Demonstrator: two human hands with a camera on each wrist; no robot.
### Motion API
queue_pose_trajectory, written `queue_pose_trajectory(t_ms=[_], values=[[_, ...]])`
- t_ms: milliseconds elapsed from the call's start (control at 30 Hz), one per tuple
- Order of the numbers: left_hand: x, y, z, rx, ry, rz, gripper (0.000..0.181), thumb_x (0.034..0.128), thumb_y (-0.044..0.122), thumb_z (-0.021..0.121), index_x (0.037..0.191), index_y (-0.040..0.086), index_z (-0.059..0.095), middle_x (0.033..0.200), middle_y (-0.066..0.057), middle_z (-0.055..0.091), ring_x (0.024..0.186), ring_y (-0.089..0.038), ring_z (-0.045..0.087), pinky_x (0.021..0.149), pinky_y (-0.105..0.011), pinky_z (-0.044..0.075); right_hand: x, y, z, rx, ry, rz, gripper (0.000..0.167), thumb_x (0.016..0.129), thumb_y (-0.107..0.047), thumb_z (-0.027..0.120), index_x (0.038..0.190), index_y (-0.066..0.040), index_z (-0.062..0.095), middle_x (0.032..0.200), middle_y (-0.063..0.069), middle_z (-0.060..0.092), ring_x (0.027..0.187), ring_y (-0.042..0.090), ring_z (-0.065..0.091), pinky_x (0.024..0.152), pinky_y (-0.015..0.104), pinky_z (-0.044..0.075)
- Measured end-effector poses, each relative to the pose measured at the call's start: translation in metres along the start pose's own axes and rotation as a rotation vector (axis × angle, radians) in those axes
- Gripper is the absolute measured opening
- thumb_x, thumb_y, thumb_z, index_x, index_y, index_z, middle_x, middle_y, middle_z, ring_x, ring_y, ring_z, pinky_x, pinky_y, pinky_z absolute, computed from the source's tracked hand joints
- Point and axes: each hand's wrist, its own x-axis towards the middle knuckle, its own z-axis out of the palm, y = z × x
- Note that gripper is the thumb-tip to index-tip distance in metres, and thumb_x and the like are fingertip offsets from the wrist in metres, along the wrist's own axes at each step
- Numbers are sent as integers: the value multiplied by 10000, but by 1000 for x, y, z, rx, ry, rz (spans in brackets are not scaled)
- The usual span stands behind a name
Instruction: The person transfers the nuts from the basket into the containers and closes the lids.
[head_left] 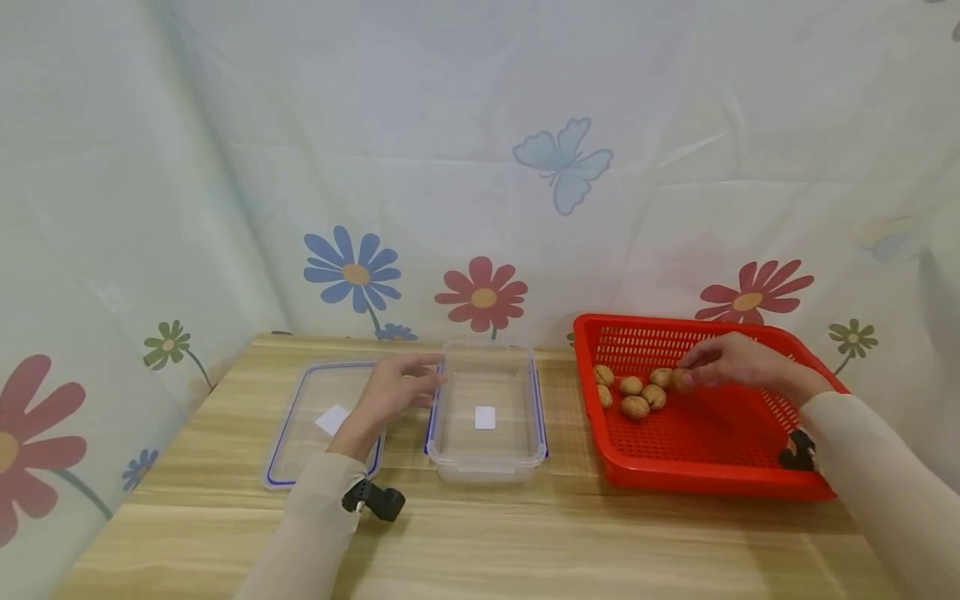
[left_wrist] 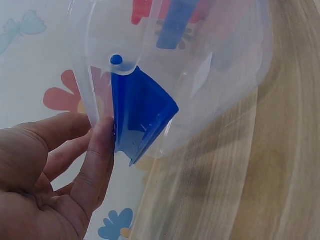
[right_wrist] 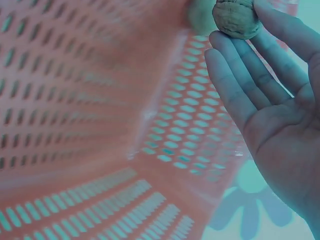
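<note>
A clear plastic box point(head_left: 487, 467) with blue latches stands mid-table, a small white label point(head_left: 485, 417) on its floor. My left hand point(head_left: 397, 387) is at its left side, fingers fairly straight. In the left wrist view, fingertips point(left_wrist: 104, 131) touch the wall beside a hanging blue latch point(left_wrist: 142, 107). Over the red basket point(head_left: 712, 482), my right hand point(head_left: 738, 362) pinches a walnut point(right_wrist: 236, 19) between thumb and fingers. Several other walnuts point(head_left: 635, 407) lie in the basket's left part, close to that hand.
A clear lid point(head_left: 322, 392) with a blue seal lies flat left of the box, partly behind my left forearm. Bare wooden table point(head_left: 480, 542) shows in front. A flower-print curtain point(head_left: 420, 167) hangs behind the table.
</note>
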Motion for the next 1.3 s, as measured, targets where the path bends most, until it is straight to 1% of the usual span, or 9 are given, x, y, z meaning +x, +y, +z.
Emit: queue_pose_trajectory(t_ms=[200, 367, 467, 567, 733, 867, 1000, 1167, 1300], values=[[-1, 0, 0, 0, 0, -12, 430, 1012, 61, 712, 1423, -38, 638, 1233, -278, 674, 903, -270, 742, 793, -351, 650, -7, -22, -7, 29, 53, -47, 417, 999, -257, 762, 1343, -28, 703, 1227, 101, 742, 1118, 294, 646, 967, 542, 588], [-2, 1, 0, -3, 3, -30, 435, 1013, 69, 714, 1434, -12, 640, 1240, -271, 677, 915, -272, 740, 800, -339, 648, -11, -35, -7, 13, 85, -79, 429, 991, -281, 777, 1341, -40, 712, 1208, 84, 754, 1106, 281, 661, 964, 554, 586], [-2, 1, 1, -1, 5, -40, 441, 1013, 73, 716, 1440, -4, 638, 1243, -270, 677, 924, -277, 740, 803, -340, 647, -15, -43, -8, -12, 118, -80, 439, 993, -316, 774, 1346, -63, 713, 1226, 66, 748, 1119, 275, 654, 972, 567, 570], [-2, 1, 2, 5, 10, -56, 444, 1013, 87, 721, 1443, 13, 641, 1244, -256, 677, 933, -277, 734, 808, -342, 646, -20, -54, -10, -10, 149, -79, 421, 998, -330, 768, 1336, -85, 718, 1243, 68, 742, 1140, 291, 645, 1000, 599, 536], [-2, 1, 3, -11, 19, -79, 437, 1010, 86, 723, 1438, 37, 653, 1262, -232, 672, 986, -280, 715, 815, -341, 644, -31, -78, -11, -18, 188, -85, 444, 984, -394, 775, 1335, -129, 716, 1254, 57, 739, 1163, 299, 641, 1006, 610, 531], [-1, 2, 4, -30, 18, -83, 438, 1005, 68, 721, 1436, 25, 650, 1267, -230, 665, 1010, -281, 703, 796, -326, 645, -38, -97, -6, -2, 199, -109, 449, 977, -407, 780, 1341, -153, 715, 1257, 37, 737, 1157, 283, 643, 973, 518, 566], [-1, 3, 4, -29, 19, -79, 438, 1007, 62, 714, 1437, 17, 646, 1260, -230, 665, 979, -276, 704, 776, -305, 643, -43, -110, 1, 22, 213, -144, 415, 988, -376, 774, 1341, -166, 718, 1253, 24, 739, 1140, 254, 646, 937, 398, 572], [-3, 5, 3, -25, 17, -68, 444, 1012, 74, 711, 1442, -4, 632, 1269, -243, 659, 964, -279, 705, 785, -312, 644, -46, -125, 11, 66, 251, -183, 431, 1000, -316, 766, 1385, -137, 693, 1297, 67, 722, 1158, 257, 652, 889, 278, 584], [-4, 5, 2, -27, 15, -62, 462, 1010, 91, 721, 1447, -20, 620, 1281, -247, 651, 974, -291, 703, 790, -330, 645, -46, -137, 21, 118, 294, -214, 415, 1003, -286, 766, 1374, -113, 696, 1292, 86, 722, 1141, 260, 667, 877, 215, 575]])
